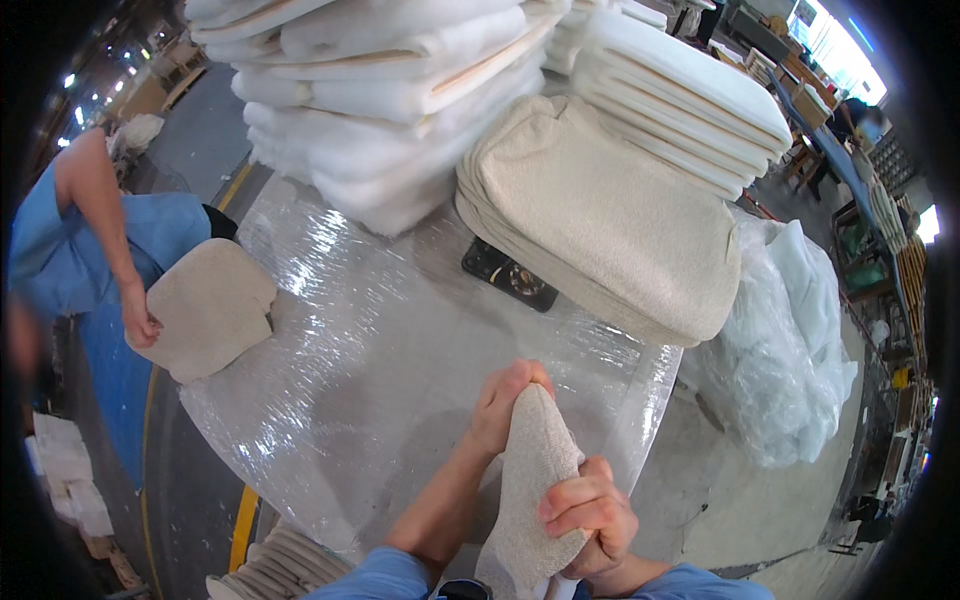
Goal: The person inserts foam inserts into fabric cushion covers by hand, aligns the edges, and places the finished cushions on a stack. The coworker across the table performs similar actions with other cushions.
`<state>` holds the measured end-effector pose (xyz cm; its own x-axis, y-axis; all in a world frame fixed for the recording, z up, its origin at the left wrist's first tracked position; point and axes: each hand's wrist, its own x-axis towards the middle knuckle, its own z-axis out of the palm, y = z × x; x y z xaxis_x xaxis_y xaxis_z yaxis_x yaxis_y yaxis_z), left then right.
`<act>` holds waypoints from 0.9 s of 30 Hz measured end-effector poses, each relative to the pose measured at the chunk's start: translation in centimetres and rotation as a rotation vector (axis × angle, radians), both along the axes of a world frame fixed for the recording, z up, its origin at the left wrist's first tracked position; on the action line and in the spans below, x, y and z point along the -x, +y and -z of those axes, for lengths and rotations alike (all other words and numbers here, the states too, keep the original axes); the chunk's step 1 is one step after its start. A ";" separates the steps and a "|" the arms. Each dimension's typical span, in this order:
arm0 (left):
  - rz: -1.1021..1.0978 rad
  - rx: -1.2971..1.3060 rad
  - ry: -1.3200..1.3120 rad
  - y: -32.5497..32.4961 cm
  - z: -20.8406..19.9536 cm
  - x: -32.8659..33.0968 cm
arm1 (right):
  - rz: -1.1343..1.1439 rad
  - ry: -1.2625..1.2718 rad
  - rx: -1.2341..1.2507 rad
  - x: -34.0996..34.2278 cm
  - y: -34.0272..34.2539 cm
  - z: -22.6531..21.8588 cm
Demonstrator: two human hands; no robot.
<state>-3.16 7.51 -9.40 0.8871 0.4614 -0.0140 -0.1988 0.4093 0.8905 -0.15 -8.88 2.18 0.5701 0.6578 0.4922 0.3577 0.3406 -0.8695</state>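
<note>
Close to my body I hold a beige woven cushion cover (530, 490), tilted up on its edge. My left hand (508, 400) is closed round its far corner, with the thumb and fingers pinching the fabric. Lower down, my right hand (592, 510) grips the right side of the cover, fingers curled over its edge. A bit of white (556, 588) shows at its near end; whether this is filling inside, I cannot tell. The cover stands above a table wrapped in clear plastic (370, 400).
A stack of beige cushions (610, 210) lies ahead, with a dark phone (508, 273) beside it. White padding slabs (380, 100) tower behind. Crumpled clear plastic (775, 350) is at the right. At the left, a co-worker's hand (140, 315) touches another beige cushion (210, 305). Rolled beige pieces (285, 565) sit lower left.
</note>
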 end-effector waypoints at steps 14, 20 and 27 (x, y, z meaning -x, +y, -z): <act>-0.065 -0.718 -0.301 0.7 -8.5 -0.9 | 0.051 -0.017 -0.087 -0.6 0.3 1.6; -0.106 -0.840 -0.260 -0.3 -10.6 -0.6 | 0.031 -0.008 -0.107 -1.2 -0.2 1.5; -0.366 -0.197 0.015 -1.9 -6.0 -0.6 | 0.084 -0.105 0.046 -2.6 1.0 1.6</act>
